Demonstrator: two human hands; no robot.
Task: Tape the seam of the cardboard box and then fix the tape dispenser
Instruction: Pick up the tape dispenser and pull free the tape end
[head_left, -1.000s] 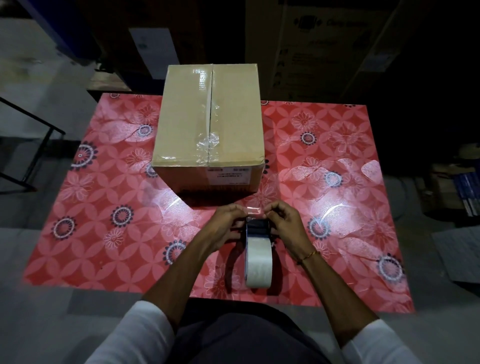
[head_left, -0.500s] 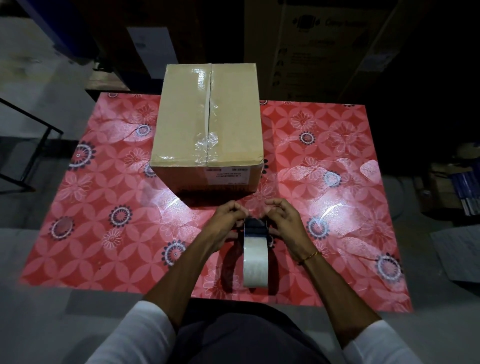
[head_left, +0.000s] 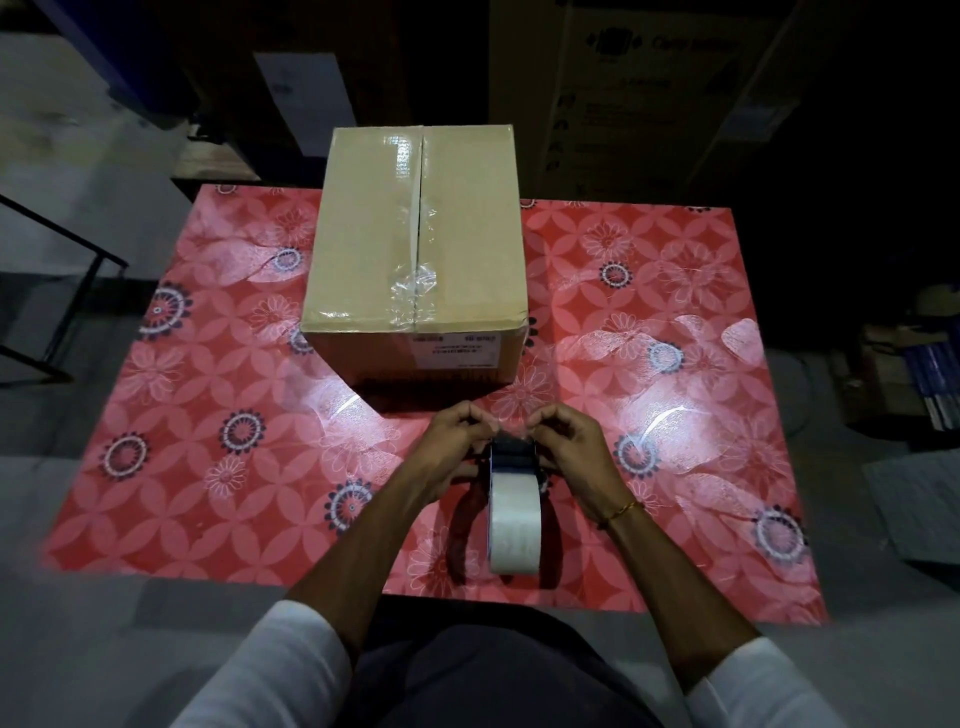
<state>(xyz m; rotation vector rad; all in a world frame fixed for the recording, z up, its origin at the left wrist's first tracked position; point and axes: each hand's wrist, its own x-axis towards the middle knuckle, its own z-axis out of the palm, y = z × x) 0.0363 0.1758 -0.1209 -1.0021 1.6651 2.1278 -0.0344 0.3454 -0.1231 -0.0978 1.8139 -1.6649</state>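
Observation:
A brown cardboard box (head_left: 363, 249) stands at the back middle of the table, clear tape running along its top seam (head_left: 415, 228) and wrinkled near the front edge. In front of it, the tape dispenser (head_left: 514, 499) lies on the table with its white tape roll toward me and its dark head toward the box. My left hand (head_left: 452, 441) and my right hand (head_left: 571, 441) sit on either side of the dispenser head. Between their fingertips they pinch a stretch of clear tape (head_left: 511, 428) just above the head.
The table (head_left: 208, 467) wears a glossy red flowered cloth. Dark cartons (head_left: 649, 104) stand behind the box. A black metal frame (head_left: 62, 291) is at the left, and boxes and a grey mat (head_left: 914, 499) lie on the floor at the right.
Both hands have stayed at the dispenser head, with the fingertips lifting slightly and the clear tape held stretched between them. The box has not moved.

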